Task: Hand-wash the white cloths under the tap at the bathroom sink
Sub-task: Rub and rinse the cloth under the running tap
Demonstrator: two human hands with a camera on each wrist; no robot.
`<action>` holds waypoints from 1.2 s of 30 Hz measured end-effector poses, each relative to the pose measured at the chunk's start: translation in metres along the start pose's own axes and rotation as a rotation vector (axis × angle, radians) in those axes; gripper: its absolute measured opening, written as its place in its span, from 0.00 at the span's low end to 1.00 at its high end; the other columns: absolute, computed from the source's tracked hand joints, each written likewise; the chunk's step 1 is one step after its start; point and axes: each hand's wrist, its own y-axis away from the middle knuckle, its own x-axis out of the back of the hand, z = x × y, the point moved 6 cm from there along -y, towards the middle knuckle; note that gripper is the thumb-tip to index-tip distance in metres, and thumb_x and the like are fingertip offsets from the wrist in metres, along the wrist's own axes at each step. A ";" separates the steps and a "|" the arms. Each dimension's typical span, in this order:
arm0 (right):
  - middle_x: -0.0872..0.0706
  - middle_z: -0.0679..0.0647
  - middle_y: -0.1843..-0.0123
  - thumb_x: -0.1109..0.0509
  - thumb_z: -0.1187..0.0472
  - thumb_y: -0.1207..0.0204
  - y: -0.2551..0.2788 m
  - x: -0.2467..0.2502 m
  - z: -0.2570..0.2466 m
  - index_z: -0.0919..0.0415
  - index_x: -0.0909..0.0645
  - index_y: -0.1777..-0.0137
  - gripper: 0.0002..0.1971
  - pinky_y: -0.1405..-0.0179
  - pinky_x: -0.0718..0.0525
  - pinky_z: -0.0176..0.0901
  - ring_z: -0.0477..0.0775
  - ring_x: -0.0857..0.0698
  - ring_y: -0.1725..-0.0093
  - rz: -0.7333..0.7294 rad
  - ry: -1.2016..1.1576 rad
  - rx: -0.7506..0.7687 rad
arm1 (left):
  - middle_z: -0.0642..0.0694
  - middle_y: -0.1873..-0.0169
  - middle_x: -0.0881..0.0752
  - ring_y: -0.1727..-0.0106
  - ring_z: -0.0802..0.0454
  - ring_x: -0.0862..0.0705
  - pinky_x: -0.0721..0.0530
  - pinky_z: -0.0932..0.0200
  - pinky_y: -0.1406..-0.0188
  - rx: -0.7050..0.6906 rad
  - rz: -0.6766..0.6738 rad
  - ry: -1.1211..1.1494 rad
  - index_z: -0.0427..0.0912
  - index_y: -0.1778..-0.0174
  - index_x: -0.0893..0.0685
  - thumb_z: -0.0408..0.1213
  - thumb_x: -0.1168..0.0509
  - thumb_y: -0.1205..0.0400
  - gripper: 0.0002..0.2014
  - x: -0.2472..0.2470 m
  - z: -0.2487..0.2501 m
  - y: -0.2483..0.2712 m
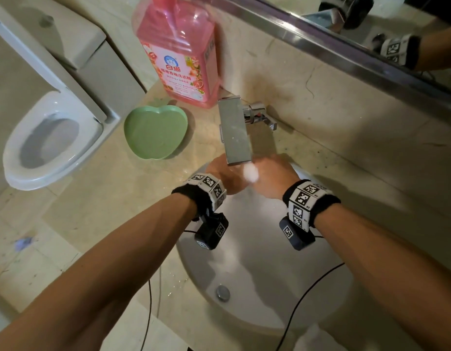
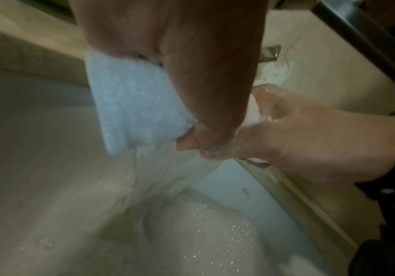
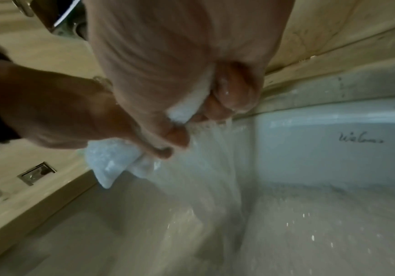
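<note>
Currently mid-rinse: left hand (image 2: 168,61) and right hand (image 3: 180,61) both grip white cloth (image 2: 130,104) under running tap (image 1: 236,133); wringing outstanding.

bottle (image 1: 179,50): pink label bears "白猫" in white beneath a round blue cat-face logo, smaller lines under it too blurred to read | sink (image 3: 309,149): dark script mark on the inner wall, looks like "Welcome", uncertain | wrist bands (image 1: 304,198): black-and-white square code markers, no letters
</note>
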 end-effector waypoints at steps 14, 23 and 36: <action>0.17 0.64 0.34 0.27 0.64 0.24 0.008 -0.006 -0.047 0.64 0.20 0.31 0.21 0.32 0.23 0.52 0.64 0.19 0.32 -0.059 -0.169 0.156 | 0.44 0.25 0.23 0.27 0.45 0.24 0.28 0.52 0.26 -0.010 0.146 0.326 0.45 0.20 0.29 0.49 0.33 0.17 0.29 0.011 -0.041 0.058; 0.08 0.46 0.57 0.20 0.44 0.30 0.019 0.004 -0.004 0.50 0.10 0.49 0.14 0.59 0.17 0.37 0.43 0.11 0.56 0.074 -0.570 -0.096 | 0.43 0.48 0.12 0.47 0.44 0.15 0.17 0.49 0.46 0.010 0.294 0.516 0.43 0.45 0.17 0.52 0.30 0.20 0.17 0.024 -0.042 0.056; 0.07 0.48 0.53 0.17 0.61 0.33 0.033 -0.007 0.048 0.54 0.13 0.47 0.15 0.56 0.15 0.39 0.45 0.09 0.54 0.086 -0.908 -0.265 | 0.37 0.56 0.13 0.58 0.43 0.16 0.19 0.50 0.57 0.147 0.159 0.302 0.34 0.52 0.15 0.56 0.41 0.15 0.25 0.019 -0.041 0.025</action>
